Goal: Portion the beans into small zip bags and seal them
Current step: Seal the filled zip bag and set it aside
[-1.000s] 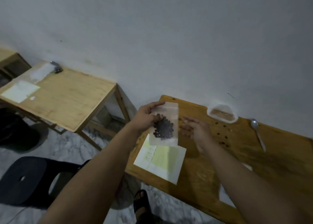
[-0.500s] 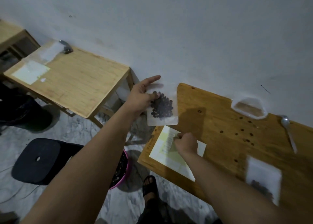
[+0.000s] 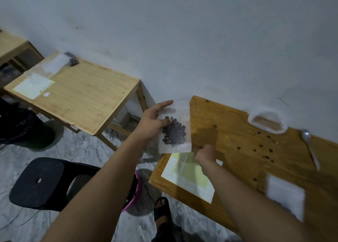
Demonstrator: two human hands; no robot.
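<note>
white wall [image 3: 182,40] up top, marble-ish floor below. knotty wooden table [image 3: 237,132] sits at about 4 o'clock in the view. left hand [image 3: 151,124] holds a small clear zip bag [image 3: 182,117] upright over the table's 10 o'clock corner, thumb on the front, index finger straight along the top. dark beans [image 3: 173,134] are piled in the bag's middle. right hand [image 3: 204,154] is just below the bag, knuckles up and fingers curled onto the top edge of a yellow-green label sheet [image 3: 190,177]. can't tell if it's pinching anything. a few loose beans [image 3: 263,150] are scattered on the table, an open plastic pouch [image 3: 267,122] is against the wall at 1 o'clock, a metal spoon [image 3: 311,148] at 3 o'clock, a blurry white bag [image 3: 285,196] at 5. at 9 o'clock there's a lighter wooden table [image 3: 82,95], at 7 a black stool [image 3: 40,181], with a pink tub [image 3: 134,190] under the left forearm.
</note>
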